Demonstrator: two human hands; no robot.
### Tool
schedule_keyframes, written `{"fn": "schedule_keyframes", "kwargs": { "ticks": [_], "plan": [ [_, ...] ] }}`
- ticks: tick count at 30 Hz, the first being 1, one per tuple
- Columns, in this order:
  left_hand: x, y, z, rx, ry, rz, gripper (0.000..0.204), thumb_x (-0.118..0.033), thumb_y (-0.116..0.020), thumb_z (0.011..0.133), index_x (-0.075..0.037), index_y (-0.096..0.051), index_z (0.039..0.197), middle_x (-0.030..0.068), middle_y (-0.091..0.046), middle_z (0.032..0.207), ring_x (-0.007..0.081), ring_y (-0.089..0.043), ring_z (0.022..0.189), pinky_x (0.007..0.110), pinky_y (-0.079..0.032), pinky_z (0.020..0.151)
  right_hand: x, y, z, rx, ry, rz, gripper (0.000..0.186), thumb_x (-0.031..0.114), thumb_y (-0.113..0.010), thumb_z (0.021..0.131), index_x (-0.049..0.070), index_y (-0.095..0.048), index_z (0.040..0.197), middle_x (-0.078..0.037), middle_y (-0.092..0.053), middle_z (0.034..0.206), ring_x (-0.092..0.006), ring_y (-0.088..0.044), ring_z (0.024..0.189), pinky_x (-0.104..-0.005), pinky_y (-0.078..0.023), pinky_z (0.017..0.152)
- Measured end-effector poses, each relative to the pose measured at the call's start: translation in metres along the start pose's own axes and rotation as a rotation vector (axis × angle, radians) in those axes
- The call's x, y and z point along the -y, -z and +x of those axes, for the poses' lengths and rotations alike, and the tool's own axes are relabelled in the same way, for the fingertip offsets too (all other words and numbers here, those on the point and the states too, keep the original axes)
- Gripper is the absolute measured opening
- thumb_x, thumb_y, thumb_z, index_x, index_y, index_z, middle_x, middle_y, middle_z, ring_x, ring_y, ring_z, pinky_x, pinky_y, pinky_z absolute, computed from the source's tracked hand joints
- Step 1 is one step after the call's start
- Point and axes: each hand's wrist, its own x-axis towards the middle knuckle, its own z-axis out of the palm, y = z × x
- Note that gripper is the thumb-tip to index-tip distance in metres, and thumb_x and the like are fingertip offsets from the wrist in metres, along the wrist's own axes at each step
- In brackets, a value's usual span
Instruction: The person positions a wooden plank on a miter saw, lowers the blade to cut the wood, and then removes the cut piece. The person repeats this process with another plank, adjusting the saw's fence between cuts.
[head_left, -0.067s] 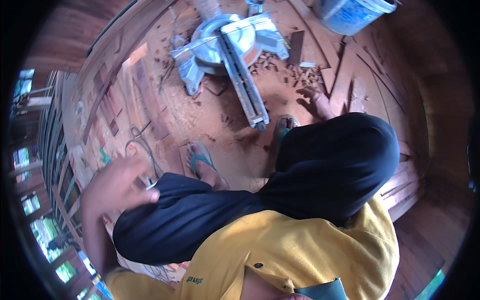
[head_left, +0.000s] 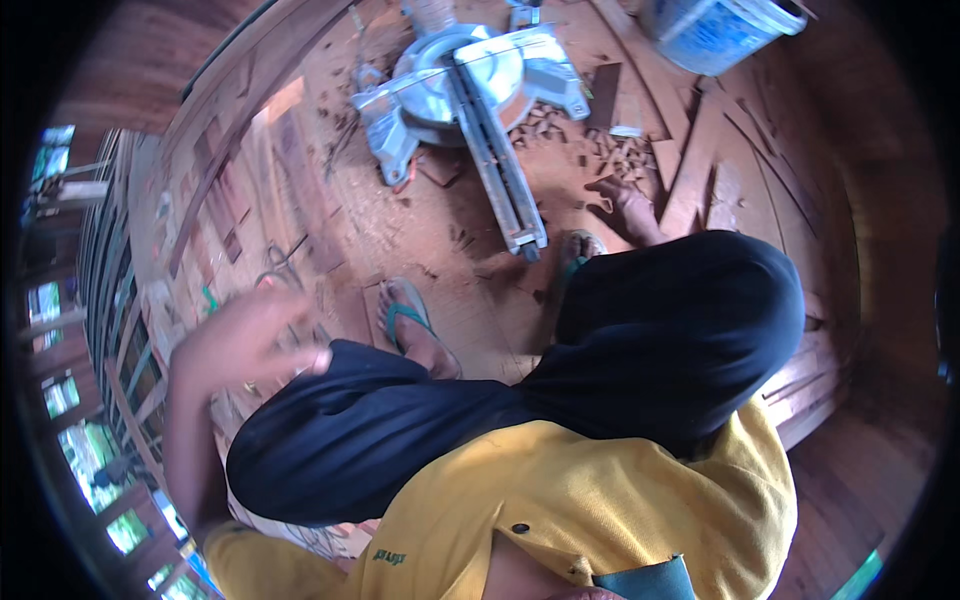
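Observation:
My left hand [head_left: 250, 342] is in the air beside my left knee, blurred by motion, with its thumb apart from its fingers and nothing seen in it. Past my right knee, low over the floor, my right hand [head_left: 632, 211] reaches out with fingers apart, holding nothing I can see. Nearest to it lie several small wood offcuts [head_left: 628, 160]. A silver miter saw base [head_left: 497, 155] stands on the floor in front of me, its long slotted arm pointing toward my feet.
A blue and white bucket [head_left: 715, 38] is at the far right. Long boards [head_left: 692, 160] lie on the right, and thin wood strips [head_left: 222, 190] on the left. A dark cable [head_left: 283, 265] lies near my left hand. My sandaled feet [head_left: 412, 322] rest on the dusty floor.
The whole view has shifted slightly. My left hand has moved a little to the right, its thumb still apart. The fingers of my right hand look slightly more bent over the floor.

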Motion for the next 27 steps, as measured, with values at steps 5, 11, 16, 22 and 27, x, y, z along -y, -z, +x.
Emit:
{"fn": "schedule_keyframes", "kwargs": {
  "ticks": [5, 11, 16, 22, 27],
  "plan": [
    [0.096, -0.038, 0.148, -0.265, 0.012, 0.219, 0.041, -0.031, -0.074, 0.092, 0.001, -0.064, 0.116, 0.0201, -0.062, 0.110, 0.0397, -0.062, 0.107, 0.050, -0.050, 0.094, 0.079, -0.063, -0.004, -0.168, 0.059, 0.158, 0.044, 0.015, -0.072, 0.091, 0.013, -0.069, 0.135, -0.018, -0.066, 0.132, -0.0387, -0.065, 0.119, -0.0453, -0.054, 0.101],
    [0.108, -0.089, 0.342, -1.025, -0.047, -0.303, 0.044, -0.030, -0.074, 0.095, 0.000, -0.065, 0.126, 0.0153, -0.064, 0.135, 0.0313, -0.061, 0.128, 0.041, -0.047, 0.113, 0.096, -0.073, -0.044, -0.220, -0.228, 0.150, 0.061, 0.015, -0.073, 0.086, 0.009, -0.058, 0.146, -0.019, -0.059, 0.144, -0.0412, -0.057, 0.133, -0.0471, -0.047, 0.114],
    [0.095, -0.159, 0.404, -1.185, 0.090, -0.099, 0.066, -0.035, -0.064, 0.102, -0.003, -0.045, 0.155, 0.0236, -0.037, 0.165, 0.0419, -0.031, 0.155, 0.056, -0.021, 0.129, 0.083, -0.081, -0.043, -0.157, -0.238, 0.076, 0.064, 0.015, -0.073, 0.085, 0.007, -0.057, 0.146, -0.019, -0.056, 0.147, -0.0405, -0.056, 0.134, -0.0471, -0.046, 0.114],
    [0.128, -0.179, 0.378, -1.252, -0.020, -0.177, 0.028, -0.023, -0.074, 0.094, -0.002, -0.070, 0.111, 0.0120, -0.067, 0.112, 0.0338, -0.063, 0.107, 0.050, -0.048, 0.100, 0.082, -0.078, -0.043, -0.148, -0.232, 0.062, 0.064, 0.014, -0.074, 0.086, 0.007, -0.055, 0.147, -0.017, -0.055, 0.148, -0.0398, -0.054, 0.135, -0.0490, -0.044, 0.114],
    [0.099, -0.125, 0.379, -1.359, -0.043, -0.413, 0.029, -0.019, -0.076, 0.090, -0.003, -0.072, 0.114, 0.0163, -0.062, 0.124, 0.0356, -0.061, 0.117, 0.050, -0.046, 0.104, 0.087, -0.077, -0.038, -0.115, -0.250, 0.027, 0.064, 0.014, -0.077, 0.083, 0.008, -0.057, 0.144, -0.015, -0.056, 0.147, -0.0385, -0.055, 0.133, -0.0484, -0.044, 0.112]
  ]
}}
